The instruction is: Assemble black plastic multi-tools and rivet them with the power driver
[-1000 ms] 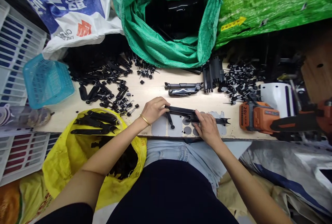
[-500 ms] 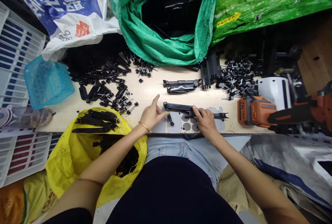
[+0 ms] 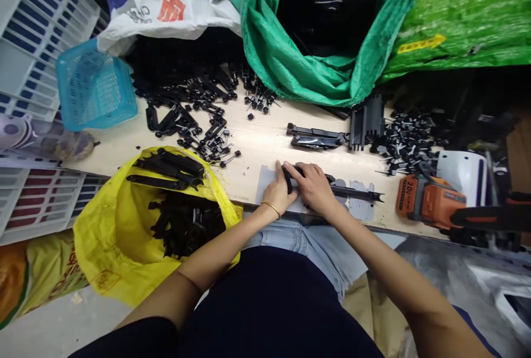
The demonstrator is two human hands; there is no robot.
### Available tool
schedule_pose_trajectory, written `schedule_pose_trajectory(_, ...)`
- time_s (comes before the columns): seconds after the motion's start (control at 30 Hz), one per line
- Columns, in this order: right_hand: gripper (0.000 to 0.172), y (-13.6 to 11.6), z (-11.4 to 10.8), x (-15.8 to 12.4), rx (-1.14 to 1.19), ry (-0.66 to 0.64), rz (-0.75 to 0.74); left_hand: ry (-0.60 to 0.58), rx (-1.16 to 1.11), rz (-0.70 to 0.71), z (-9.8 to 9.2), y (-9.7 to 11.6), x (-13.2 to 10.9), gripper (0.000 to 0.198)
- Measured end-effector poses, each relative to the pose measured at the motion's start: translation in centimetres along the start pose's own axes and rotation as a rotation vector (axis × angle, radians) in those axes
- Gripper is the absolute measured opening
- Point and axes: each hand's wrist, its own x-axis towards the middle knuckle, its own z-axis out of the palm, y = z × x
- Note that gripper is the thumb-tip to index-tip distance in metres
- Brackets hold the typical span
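Upper left of the frame there's a turquoise plastic mesh basket (image 3: 95, 89). Below it a yellow plastic bag (image 3: 103, 258) stuffed with black plastic arms hangs at the near edge of the pale wooden desk (image 3: 257, 142). Loose small black pins (image 3: 199, 123) are scattered past that, and a big green woven sack (image 3: 286, 65) gapes open top centre. An orange cordless drill (image 3: 427, 203) lies far right. Nothing is blocking the hands.

The long black plastic bar (image 3: 357, 193) lies flat near the desk's front edge, centre frame, pointed tip to the right. The left hand (image 3: 280, 192) has its fingers curled round the bar's left end. The right hand (image 3: 313, 186) lies over the middle with bent fingers, touching the left one; can't tell if it's gripping or just pressing.

Half a second ago the left hand was spread open beside the bar's end, and the hands were apart.
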Motion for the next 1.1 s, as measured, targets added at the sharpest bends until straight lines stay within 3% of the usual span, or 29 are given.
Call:
schedule_pose_trajectory(0.17, 0.065, 0.7, 1.2, 0.2, -0.073, -0.053, 0.054, -0.065, -0.155, 0.067, -0.4, -0.5, 0.4, 0.091)
schedule_pose_trajectory(0.37, 0.062, 0.4, 0.8, 0.5, -0.125, -0.101, 0.046, -0.019, -0.215, -0.01, -0.4, 0.1, 0.4, 0.087)
schedule_pose_trajectory(0.5, 0.067, 0.7, 0.8, 0.6, -0.138, -0.139, 0.024, -0.106, -0.168, 0.099, -1.6, -0.9, 0.7, 0.089)
schedule_pose_trajectory(0.57, 0.068, 0.8, 0.9, 0.6, -0.169, -0.132, 0.018, -0.119, -0.115, 0.129, -1.8, -1.1, 0.8, 0.089)
schedule_pose_trajectory(0.73, 0.066, 0.2, 1.2, 0.9, -0.187, -0.107, 0.047, -0.094, -0.161, 0.035, -1.4, -0.2, 0.7, 0.092)
schedule_pose_trajectory(0.83, 0.072, -0.1, 0.9, 0.3, -0.04, -0.052, 0.031, -0.145, -0.074, 0.092, -3.0, -0.7, 0.2, 0.092)
schedule_pose_trajectory(0.9, 0.074, 0.1, 0.3, -1.2, 0.069, 0.08, 0.029, -0.008, 0.041, 0.193, -4.7, -1.4, -0.1, 0.076)
schedule_pose_trajectory(0.97, 0.07, 0.6, -0.5, -3.5, 0.108, 0.267, 0.156, 0.185, 0.107, 0.443, -6.0, -1.9, 0.1, 0.062)
schedule_pose_trajectory(1.0, 0.066, 0.9, -0.9, -4.8, 0.108, 0.34, 0.256, 0.222, 0.135, 0.611, -6.3, -1.9, 0.4, 0.062)
schedule_pose_trajectory(1.1, 0.059, 1.7, -1.3, -8.5, 0.139, 0.332, 0.446, 0.062, 0.329, 0.994, -5.5, -1.3, 2.0, 0.088)
